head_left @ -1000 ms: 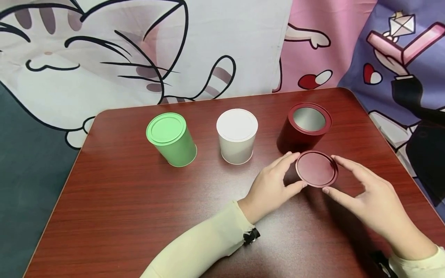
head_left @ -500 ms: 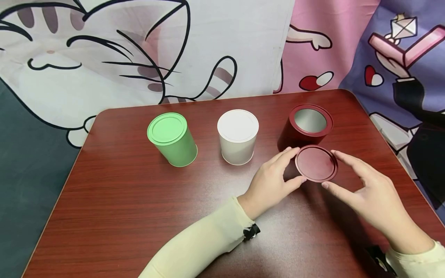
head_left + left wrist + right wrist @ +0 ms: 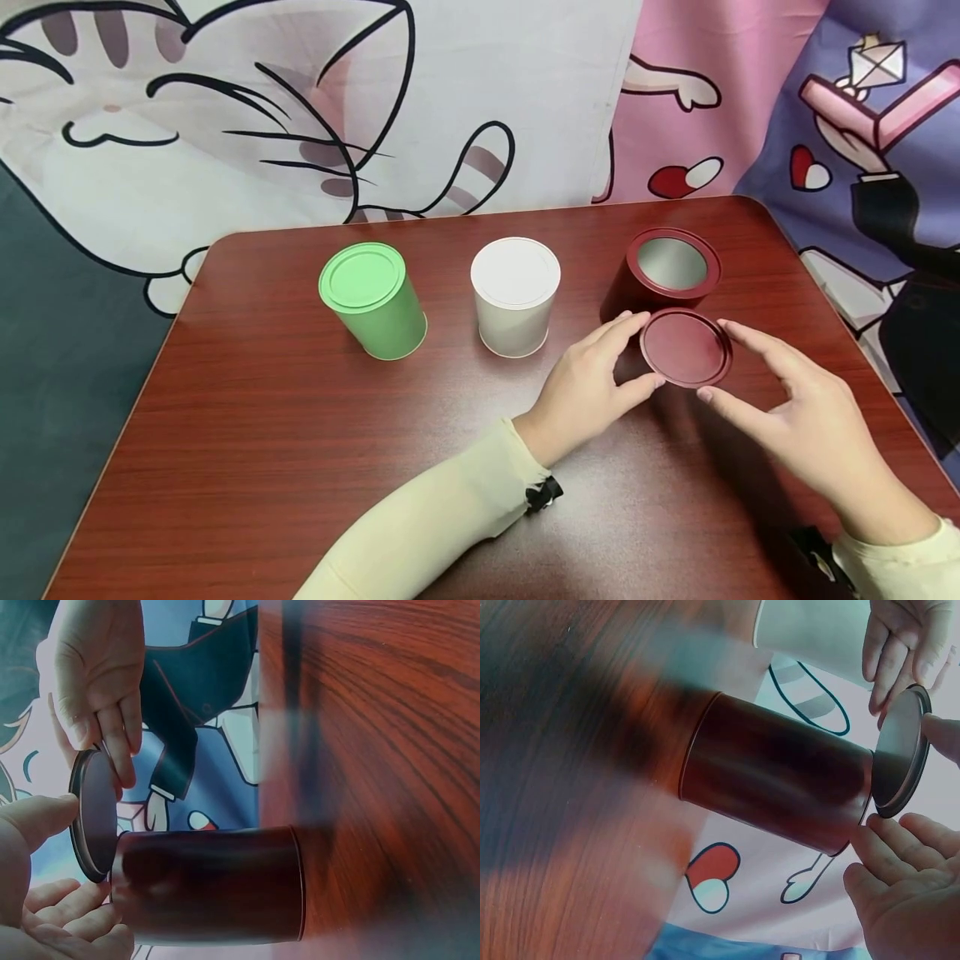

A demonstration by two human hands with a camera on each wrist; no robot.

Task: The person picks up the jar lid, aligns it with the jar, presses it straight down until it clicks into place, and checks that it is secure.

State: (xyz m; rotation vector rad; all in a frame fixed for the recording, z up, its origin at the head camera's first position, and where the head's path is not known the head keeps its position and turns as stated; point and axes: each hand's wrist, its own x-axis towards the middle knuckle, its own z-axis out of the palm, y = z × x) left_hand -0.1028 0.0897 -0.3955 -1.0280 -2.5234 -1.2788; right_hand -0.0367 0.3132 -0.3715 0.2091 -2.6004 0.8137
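Note:
A dark red round lid [image 3: 686, 348] is held above the table, just in front of an open dark red can [image 3: 624, 287]. My left hand [image 3: 588, 393] pinches the lid's left edge between thumb and fingers. On the other side, my right hand [image 3: 810, 421] holds its right edge with thumb and fingertips. Both wrist views show the lid [image 3: 97, 814] slightly tilted near the rim of the can [image 3: 780, 772], its underside facing the can; whether they touch, I cannot tell. The can stands upright, and its pale inside shows.
A white can [image 3: 513, 312] with its lid on stands left of the red one. Farther left is a lidded green can [image 3: 378, 308]. All stand toward the back of the wood-grain table [image 3: 300, 467], before a cartoon-printed cloth [image 3: 555, 92].
Both hands have moved the lid a little away from me, closer to the red can's opening. The head view has shifted slightly. The cans have stayed in place.

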